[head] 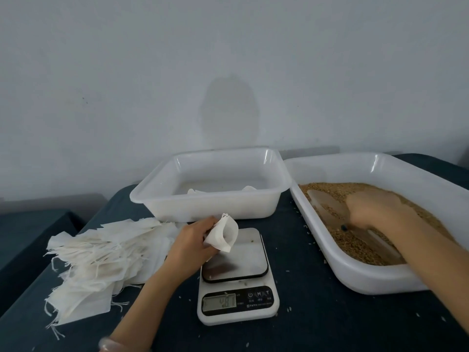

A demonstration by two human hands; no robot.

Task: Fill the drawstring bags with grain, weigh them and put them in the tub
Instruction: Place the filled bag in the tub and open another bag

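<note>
My left hand [193, 240] pinches a bag [223, 233] between thumb and curled fingers. It holds the bag with its mouth spread wide and facing right, just above the back left corner of the scale [237, 283]. The scale's plate carries a speck or two of grain, and its display is lit, but the digits are too blurred for me to read.

My right hand [375, 212] is inside the bin [355, 275] on the right. It is blurred, but the fingers look curled round the handle of the scoop [327, 204], whose clear bowl lies in the grain [337, 188] and is partly filled.

The tub [203, 207] sits behind the scale, touching the bin's left rim. Two white bags [194, 191] lie on its floor near the front wall.

A loose pile [101, 255] of flat bags with trailing strings covers the desk [317, 313] to the left of the scale. Stray grains dot the dark cloth around the scale and bin.
</note>
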